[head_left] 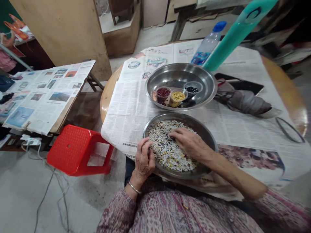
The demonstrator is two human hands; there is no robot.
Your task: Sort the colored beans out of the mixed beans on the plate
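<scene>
A steel tray full of mixed white, dark and yellow beans lies at the near edge of a round table covered in newspaper. My left hand curls over the tray's left rim, fingers closed on it. My right hand rests on the beans with fingers stretched flat toward the left. Behind it stands a second steel tray holding three small cups: red beans, yellow beans and black beans.
A water bottle and a teal tube-shaped object stand behind the far tray. A folded grey cloth lies to the right. A red plastic stool sits on the floor at left, beside a low newspaper-covered table.
</scene>
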